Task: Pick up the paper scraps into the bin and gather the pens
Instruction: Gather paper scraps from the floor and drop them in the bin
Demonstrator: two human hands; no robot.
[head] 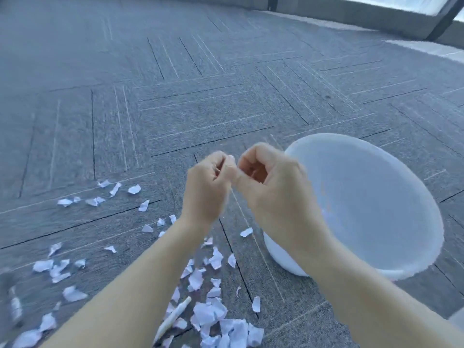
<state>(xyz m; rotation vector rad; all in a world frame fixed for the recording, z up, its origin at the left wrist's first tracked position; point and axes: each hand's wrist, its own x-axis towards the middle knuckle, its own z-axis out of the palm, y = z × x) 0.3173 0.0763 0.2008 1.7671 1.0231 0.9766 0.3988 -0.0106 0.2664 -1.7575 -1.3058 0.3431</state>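
Observation:
My left hand (206, 187) and my right hand (273, 187) are raised side by side over the grey carpet, fingers curled and fingertips touching each other. Motion blur hides whether anything is pinched between them. A white round bin (401, 247) stands on the floor just right of my right hand. Several white paper scraps (213, 315) lie scattered on the carpet below and left of my arms. A white pen (173, 318) lies among the scraps under my left forearm. Another pen-like object (15, 306) lies blurred at the far left edge.
Grey patterned carpet (200, 96) stretches ahead. A low wall and a dark window frame (444, 18) run along the top right. More scraps (118, 194) lie further out to the left.

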